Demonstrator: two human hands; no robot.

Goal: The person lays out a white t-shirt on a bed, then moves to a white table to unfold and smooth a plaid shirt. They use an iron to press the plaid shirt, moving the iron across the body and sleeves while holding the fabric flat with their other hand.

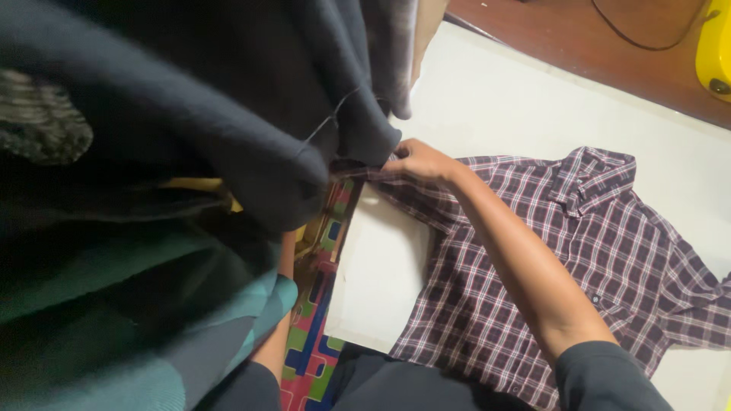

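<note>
Flat on a pale, smooth sheet [495, 99] lies a plaid shirt [609, 251], soft woven cloth in maroon, white and dark checks, collar up toward the far side and one short sleeve spread right. Dark, heavy garments [190, 99] hang bulky over the left half of the view, with teal fabric [114, 304] beneath, hiding much there. A bright patterned mat [312, 358] shows in blocks of red, green and blue. The right hand [415, 161] is curled, pinching the shirt's sleeve edge. The left hand is hidden behind the hanging clothes; only its forearm [276, 335] shows.
</note>
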